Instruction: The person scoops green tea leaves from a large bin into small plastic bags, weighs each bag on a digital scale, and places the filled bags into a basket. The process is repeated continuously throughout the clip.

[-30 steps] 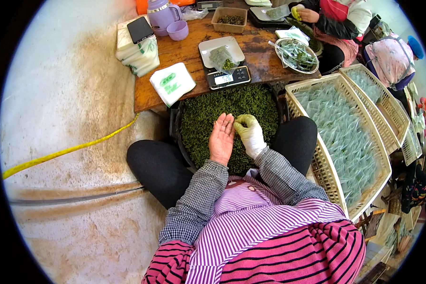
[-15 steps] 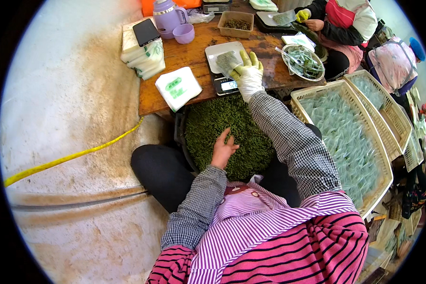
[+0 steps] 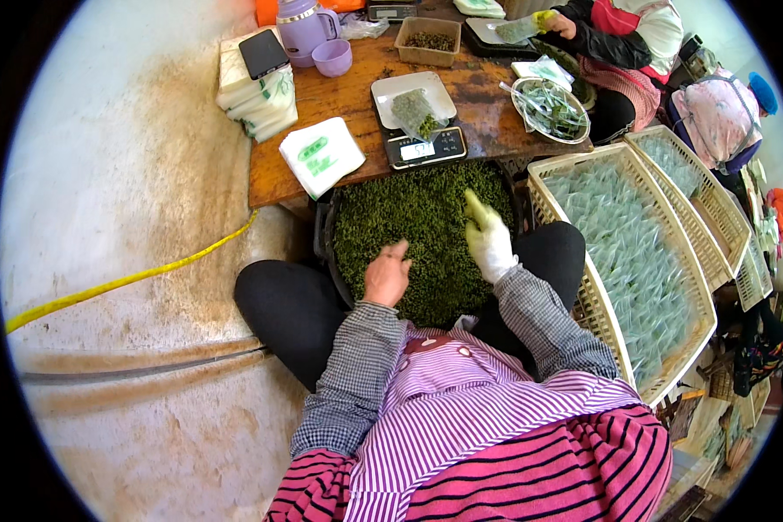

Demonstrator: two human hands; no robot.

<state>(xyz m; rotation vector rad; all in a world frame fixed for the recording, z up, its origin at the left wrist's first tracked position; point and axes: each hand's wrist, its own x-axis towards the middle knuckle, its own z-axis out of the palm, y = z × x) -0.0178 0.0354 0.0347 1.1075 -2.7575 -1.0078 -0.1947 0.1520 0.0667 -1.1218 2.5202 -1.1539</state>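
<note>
My left hand, bare, is low over a dark tub filled with small green berries. Its fingers are bunched and bent toward the berries; what they hold, if anything, is hidden. My right hand wears a white glove with yellow-stained fingers. It hovers above the tub's right side, fingers stretched and apart, nothing visible in them. Beyond the tub, a clear plastic bag with some berries lies on the white pan of a digital scale with a lit display. Neither hand touches the bag.
A stack of printed plastic bags lies left of the scale on the wooden table. Behind are a phone, purple jug, cup and berry box. Filled bags crowd a crate at right. A co-worker's hand holds a bag.
My right hand has let go of the bag on the scale and come back over the tub. My left hand has shifted slightly left, its fingers drawn closer together.
</note>
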